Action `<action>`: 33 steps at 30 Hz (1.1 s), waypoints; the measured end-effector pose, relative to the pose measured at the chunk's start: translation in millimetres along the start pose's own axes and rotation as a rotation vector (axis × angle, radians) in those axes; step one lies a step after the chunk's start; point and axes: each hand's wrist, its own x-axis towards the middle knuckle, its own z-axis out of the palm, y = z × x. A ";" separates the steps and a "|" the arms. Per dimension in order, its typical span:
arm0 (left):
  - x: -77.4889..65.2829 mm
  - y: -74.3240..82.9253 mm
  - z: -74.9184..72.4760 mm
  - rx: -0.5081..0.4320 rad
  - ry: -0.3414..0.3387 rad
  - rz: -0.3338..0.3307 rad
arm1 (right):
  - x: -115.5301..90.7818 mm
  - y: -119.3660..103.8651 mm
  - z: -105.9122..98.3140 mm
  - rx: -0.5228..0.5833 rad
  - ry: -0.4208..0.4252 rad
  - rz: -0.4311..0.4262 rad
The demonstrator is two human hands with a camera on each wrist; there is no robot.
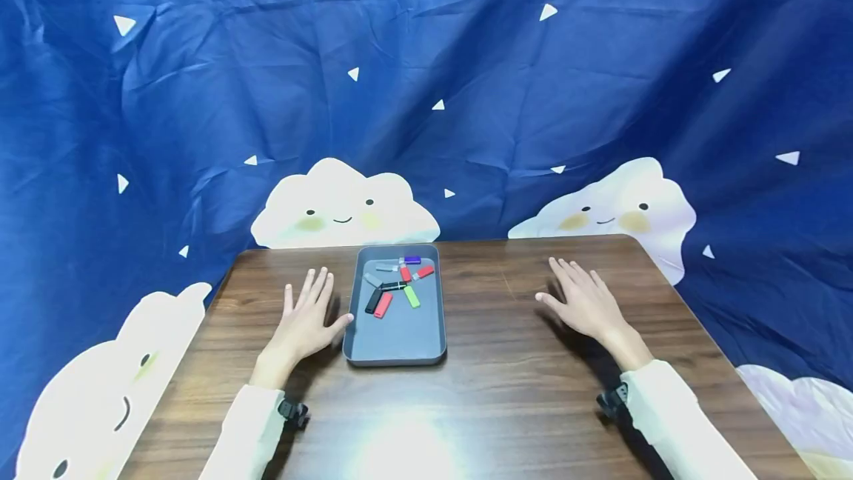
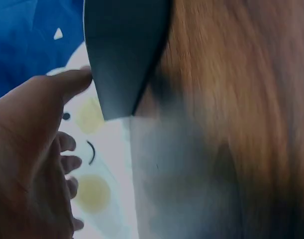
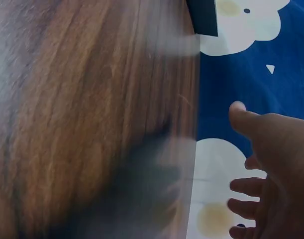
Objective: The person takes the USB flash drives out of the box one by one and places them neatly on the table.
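Note:
A grey rectangular tray lies on the table with several small USB sticks in its far half. Among them are a purple stick, a black one, a red one and a light green one. My left hand is beside the tray's left side, fingers spread and straight. Its thumb reaches the tray wall; whether it presses there I cannot tell. Well to the right of the tray, my right hand is held palm down, fingers extended, holding nothing.
The brown wooden table has a bright light reflection near its front. Behind it hangs a blue curtain printed with white clouds and small triangles. Dark wrist cameras are strapped at both white sleeves.

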 end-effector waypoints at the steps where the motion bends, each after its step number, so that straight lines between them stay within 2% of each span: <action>1: -0.2 2.8 0.5 -0.006 0.016 0.020 | 1.2 -2.1 -0.7 0.004 0.026 -0.007; 5: -4.5 14.5 6.1 -0.048 0.056 0.086 | 6.5 -13.9 -1.9 0.046 0.091 -0.009; 10: -13.4 28.8 15.5 -0.096 0.057 0.135 | 15.3 -33.2 -4.2 0.107 0.103 0.001; 16: -19.7 40.5 23.6 -0.031 0.104 0.177 | 30.6 -53.9 -10.8 0.119 0.119 -0.042; 22: -23.4 46.1 29.0 0.039 0.071 0.170 | 44.3 -71.7 -14.5 0.127 0.122 -0.110; 28: -25.1 53.2 31.8 0.037 0.041 0.153 | 55.8 -89.5 -14.6 0.104 0.115 -0.177; 33: -25.0 56.4 35.2 0.036 0.041 0.147 | 65.5 -105.2 -16.6 0.105 0.108 -0.208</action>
